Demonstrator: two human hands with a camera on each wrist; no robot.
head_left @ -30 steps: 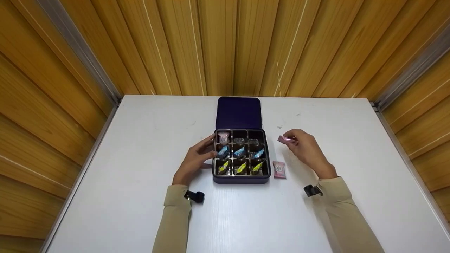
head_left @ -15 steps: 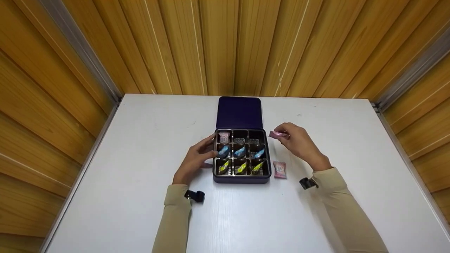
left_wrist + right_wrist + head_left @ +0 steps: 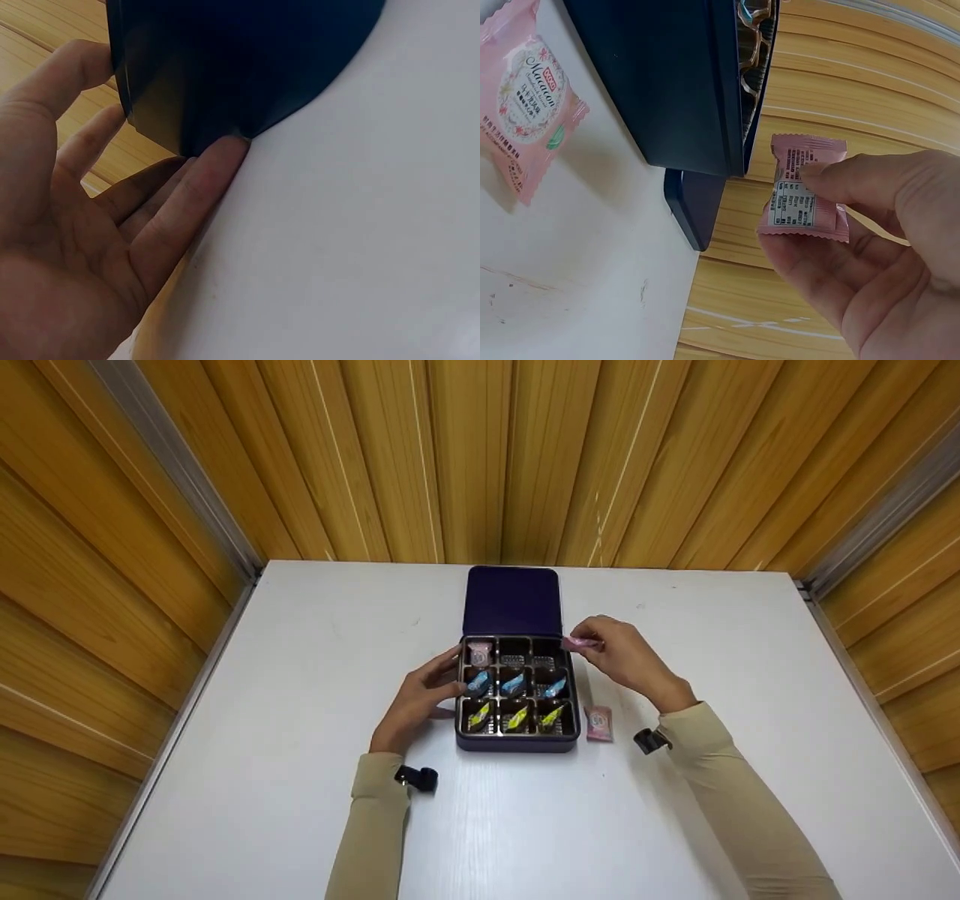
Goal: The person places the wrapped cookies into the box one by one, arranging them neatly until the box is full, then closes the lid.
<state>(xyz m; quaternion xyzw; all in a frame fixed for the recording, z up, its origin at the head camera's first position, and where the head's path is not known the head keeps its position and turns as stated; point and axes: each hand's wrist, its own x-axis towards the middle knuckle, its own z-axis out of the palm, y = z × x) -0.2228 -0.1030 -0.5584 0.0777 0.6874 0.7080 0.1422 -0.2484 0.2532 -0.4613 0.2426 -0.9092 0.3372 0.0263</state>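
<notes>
A dark blue tin box (image 3: 516,743) stands on the table, its lid (image 3: 512,601) tipped back. Blue-wrapped candies (image 3: 513,684) lie in the middle row and yellow-wrapped ones (image 3: 517,720) in the front row. One pink-wrapped candy (image 3: 480,654) occupies the back left compartment. Against the box's left side rests my left hand (image 3: 416,701), thumb by the rim; its extended fingers touch the wall in the left wrist view. My right hand (image 3: 626,656) pinches a pink macaron packet (image 3: 804,187) between thumb and fingers at the back right rim. Another pink macaron packet (image 3: 598,724) lies right of the box.
The white table (image 3: 300,675) meets wood-patterned panels (image 3: 465,457) at the back. Similar panels with metal frame edges close in both sides. Black wrist cameras (image 3: 417,778) sit at both cuffs.
My right hand has moved left with the pink macaron packet, from beside the box to its back right rim. My left hand stays against the box.
</notes>
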